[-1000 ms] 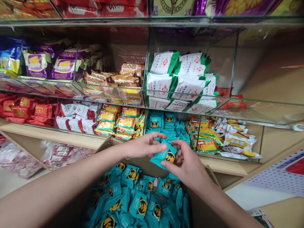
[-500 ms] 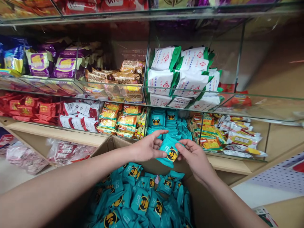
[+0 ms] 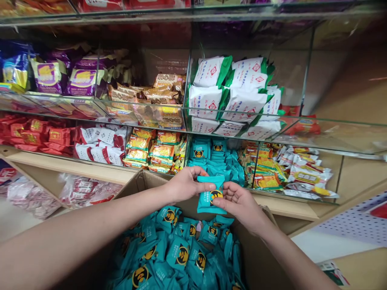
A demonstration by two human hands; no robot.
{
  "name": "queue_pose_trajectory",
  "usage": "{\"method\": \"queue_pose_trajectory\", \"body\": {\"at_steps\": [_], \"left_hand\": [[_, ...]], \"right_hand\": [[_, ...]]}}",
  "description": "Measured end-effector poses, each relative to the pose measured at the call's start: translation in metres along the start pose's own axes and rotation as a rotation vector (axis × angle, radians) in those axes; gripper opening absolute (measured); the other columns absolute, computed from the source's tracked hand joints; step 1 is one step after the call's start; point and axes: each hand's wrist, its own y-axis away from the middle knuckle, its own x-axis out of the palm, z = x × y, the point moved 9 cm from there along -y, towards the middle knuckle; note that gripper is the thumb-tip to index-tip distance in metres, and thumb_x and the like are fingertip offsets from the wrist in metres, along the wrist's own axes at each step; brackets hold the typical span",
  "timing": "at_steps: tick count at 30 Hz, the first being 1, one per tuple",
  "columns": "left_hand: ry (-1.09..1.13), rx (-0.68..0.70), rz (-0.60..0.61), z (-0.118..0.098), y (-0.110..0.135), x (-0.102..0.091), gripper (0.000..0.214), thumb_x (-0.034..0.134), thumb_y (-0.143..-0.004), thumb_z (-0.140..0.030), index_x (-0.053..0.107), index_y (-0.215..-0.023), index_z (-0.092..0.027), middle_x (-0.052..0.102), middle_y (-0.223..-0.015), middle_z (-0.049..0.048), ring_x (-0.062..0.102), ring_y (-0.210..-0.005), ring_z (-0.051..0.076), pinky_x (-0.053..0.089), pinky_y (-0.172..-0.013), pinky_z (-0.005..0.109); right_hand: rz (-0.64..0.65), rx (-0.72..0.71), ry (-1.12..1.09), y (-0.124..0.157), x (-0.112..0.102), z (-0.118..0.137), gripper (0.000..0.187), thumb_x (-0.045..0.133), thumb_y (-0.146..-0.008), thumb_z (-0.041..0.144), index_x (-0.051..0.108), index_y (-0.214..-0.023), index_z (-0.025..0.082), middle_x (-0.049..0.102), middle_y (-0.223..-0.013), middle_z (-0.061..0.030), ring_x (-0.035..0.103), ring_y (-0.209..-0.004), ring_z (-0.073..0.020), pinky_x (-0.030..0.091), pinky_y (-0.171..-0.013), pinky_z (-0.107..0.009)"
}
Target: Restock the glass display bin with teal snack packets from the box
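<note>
A teal snack packet [image 3: 208,207] with a black and yellow round emblem is held between both hands, its printed face toward me. My left hand [image 3: 189,185] grips its upper left side, thumb across the front. My right hand [image 3: 238,201] pinches its right edge, the thumb lying near the emblem. Below them stands an open cardboard box [image 3: 145,181] full of matching teal packets [image 3: 178,253]. Just behind the hands, more teal packets [image 3: 211,155] are stacked in a lower glass shelf compartment.
White and green packets [image 3: 229,92] fill the shelf above, with brown packets [image 3: 163,94] to their left. Orange packets [image 3: 154,149] and mixed packets [image 3: 269,169] flank the teal stack. A glass shelf edge [image 3: 242,137] and wooden ledge [image 3: 75,169] run across.
The packet has been turned more upright and lowered slightly. My left fingers have closed over its upper left side, and my right thumb has moved down its front.
</note>
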Motion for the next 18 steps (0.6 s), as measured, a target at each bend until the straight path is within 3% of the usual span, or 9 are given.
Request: {"method": "queue_pose_trajectory", "body": {"at_steps": [4,7,10,13,16,18], "left_hand": [[0.027,0.071,-0.008,-0.006,0.003,0.003,0.041,0.07,-0.056,-0.034,0.049,-0.086,-0.015,0.054,-0.067,-0.0035,0.051,-0.061,0.008,0.041,-0.059,0.023],[0.061,0.056,0.171,-0.004,0.007,0.019,0.056,0.068,-0.06,-0.03,0.038,-0.106,-0.018,0.054,-0.081,0.0,0.054,-0.069,0.011,0.044,-0.06,0.026],[-0.064,0.057,0.302,-0.001,0.012,0.029,0.057,0.066,-0.062,-0.027,0.033,-0.108,-0.019,0.052,-0.081,0.0005,0.054,-0.068,0.012,0.044,-0.057,0.027],[-0.355,0.164,0.288,-0.006,0.013,0.026,0.061,0.065,-0.062,-0.023,0.033,-0.114,-0.02,0.05,-0.074,-0.0026,0.052,-0.068,0.012,0.043,-0.059,0.027],[-0.485,0.232,0.195,-0.014,0.007,0.013,0.067,0.064,-0.063,-0.026,0.03,-0.12,-0.021,0.052,-0.077,-0.0011,0.053,-0.071,0.013,0.042,-0.062,0.027],[-0.485,0.245,0.09,-0.018,0.0,-0.003,0.064,0.059,-0.067,-0.031,0.028,-0.122,-0.019,0.054,-0.08,0.0004,0.054,-0.068,0.012,0.042,-0.062,0.027]], "right_hand": [[-0.047,-0.036,-0.035,0.001,-0.001,0.002,0.035,0.072,-0.058,0.027,0.047,-0.081,0.02,0.056,-0.069,0.0045,0.055,-0.066,-0.009,0.045,-0.061,-0.021],[-0.11,-0.057,-0.04,0.003,-0.008,0.002,0.033,0.069,-0.061,0.031,0.044,-0.08,0.02,0.056,-0.069,0.0038,0.054,-0.066,-0.0092,0.044,-0.061,-0.022],[-0.137,-0.1,0.052,0.006,-0.016,0.009,0.043,0.066,-0.065,0.034,0.042,-0.098,0.022,0.06,-0.085,-0.0005,0.055,-0.076,-0.0122,0.044,-0.067,-0.026],[-0.085,-0.159,0.278,0.008,-0.016,0.023,0.057,0.064,-0.066,0.034,0.037,-0.116,0.025,0.058,-0.099,-0.0034,0.054,-0.087,-0.0157,0.043,-0.075,-0.031],[0.016,-0.113,0.509,0.0,-0.014,0.032,0.043,0.059,-0.069,0.036,0.05,-0.108,0.021,0.06,-0.089,-0.0038,0.056,-0.078,-0.0174,0.044,-0.07,-0.032],[-0.099,-0.179,0.591,-0.012,-0.028,0.049,0.039,0.058,-0.069,0.037,0.052,-0.104,0.02,0.06,-0.086,-0.004,0.056,-0.075,-0.0177,0.044,-0.068,-0.032]]}}
